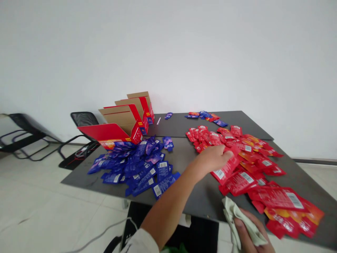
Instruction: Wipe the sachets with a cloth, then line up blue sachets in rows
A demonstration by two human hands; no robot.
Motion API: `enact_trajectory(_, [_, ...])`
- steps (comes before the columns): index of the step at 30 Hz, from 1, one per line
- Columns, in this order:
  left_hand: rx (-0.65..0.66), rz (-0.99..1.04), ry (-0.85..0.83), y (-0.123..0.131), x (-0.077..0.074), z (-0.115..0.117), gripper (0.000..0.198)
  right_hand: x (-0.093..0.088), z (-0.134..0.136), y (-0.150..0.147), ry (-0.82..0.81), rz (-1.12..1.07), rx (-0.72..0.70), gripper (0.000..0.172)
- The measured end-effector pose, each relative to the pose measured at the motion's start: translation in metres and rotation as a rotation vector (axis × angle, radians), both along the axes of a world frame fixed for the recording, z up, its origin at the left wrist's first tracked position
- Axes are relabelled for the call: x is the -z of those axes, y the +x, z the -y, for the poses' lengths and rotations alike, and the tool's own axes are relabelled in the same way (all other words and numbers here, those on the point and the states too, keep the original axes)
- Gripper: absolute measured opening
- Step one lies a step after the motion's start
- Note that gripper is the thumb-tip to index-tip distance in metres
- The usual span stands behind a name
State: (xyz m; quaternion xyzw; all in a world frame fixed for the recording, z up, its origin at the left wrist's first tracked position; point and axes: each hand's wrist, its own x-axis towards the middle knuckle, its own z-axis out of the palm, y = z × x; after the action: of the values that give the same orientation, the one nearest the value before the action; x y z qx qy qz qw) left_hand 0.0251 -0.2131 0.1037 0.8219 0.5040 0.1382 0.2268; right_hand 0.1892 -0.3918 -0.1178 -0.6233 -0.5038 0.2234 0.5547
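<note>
The person's left hand (215, 159) reaches across a dark grey table (202, 200) and lies on a red foil sachet (226, 167), whose long axis runs from the lower left, where its barcode end points toward the person, up to the right, where it passes under the palm. The fingers lie close together over the sachet's upper end, but I cannot tell whether they clamp it or only rest on it. The right hand (249, 232), at the table's near edge, curls around a crumpled pale cloth (240, 223), gripping its folds. A loose heap of red sachets (250, 158) spreads across the table's right side, flat, glossy and overlapping, with some orange-and-yellow ends among them. On the left, a heap of blue sachets (138, 172) lies in a similar tangle, against the front of three open cardboard display boxes (123, 121). These stand in a staggered row, glossy red outside and plain brown inside, with their lids folded back; I cannot see whether anything lies inside. A small mixed cluster of red and blue sachets (202, 116) sits further back on a second tabletop, and black chairs (84, 119) stand beyond the table's left end.
</note>
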Motion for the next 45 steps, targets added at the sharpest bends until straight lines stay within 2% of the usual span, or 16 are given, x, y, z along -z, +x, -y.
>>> enact_trajectory(2, [0.058, 0.052, -0.096, -0.018, 0.022, 0.034, 0.038, -0.001, 0.000, 0.001, -0.012, -0.001, 0.027, 0.056])
enact_trajectory(5, [0.064, 0.144, -0.239, -0.049, 0.058, 0.069, 0.038, -0.005, 0.002, -0.003, -0.043, -0.009, 0.065, 0.060])
enact_trajectory(9, [-0.080, 0.201, -0.376, -0.074, 0.097, 0.090, 0.036, -0.012, 0.005, -0.013, -0.073, -0.028, 0.150, 0.065])
enact_trajectory(12, [-0.190, 0.149, -0.348, -0.080, 0.113, 0.093, 0.036, -0.018, 0.006, -0.020, -0.063, -0.039, 0.196, 0.065])
enact_trajectory(17, [-0.217, 0.149, -0.193, -0.080, 0.125, 0.086, 0.030, -0.024, 0.007, -0.025, -0.041, -0.035, 0.190, 0.061])
enact_trajectory(24, [-0.232, 0.091, -0.089, -0.071, 0.136, 0.080, 0.056, -0.023, 0.008, -0.023, -0.069, -0.016, 0.210, 0.061])
enact_trajectory(29, [-0.184, -0.024, 0.201, -0.071, 0.131, 0.105, 0.055, -0.026, 0.008, -0.024, -0.090, 0.008, 0.215, 0.063])
enact_trajectory(32, [-0.057, -0.025, 0.306, -0.078, 0.128, 0.134, 0.048, -0.033, 0.006, -0.023, -0.113, 0.024, 0.205, 0.065])
enact_trajectory(35, [0.097, -0.044, 0.368, -0.090, 0.135, 0.160, 0.041, -0.045, 0.004, -0.018, -0.153, 0.073, 0.148, 0.064])
enact_trajectory(38, [0.188, -0.067, 0.433, -0.103, 0.150, 0.174, 0.042, -0.065, 0.002, -0.013, -0.154, 0.145, 0.124, 0.060])
enact_trajectory(42, [0.228, -0.028, 0.514, -0.116, 0.166, 0.177, 0.038, -0.097, -0.010, -0.012, -0.042, 0.253, 0.071, 0.048])
enact_trajectory(45, [0.247, 0.005, 0.549, -0.120, 0.170, 0.176, 0.034, -0.112, -0.027, -0.020, 0.098, 0.400, -0.080, 0.039])
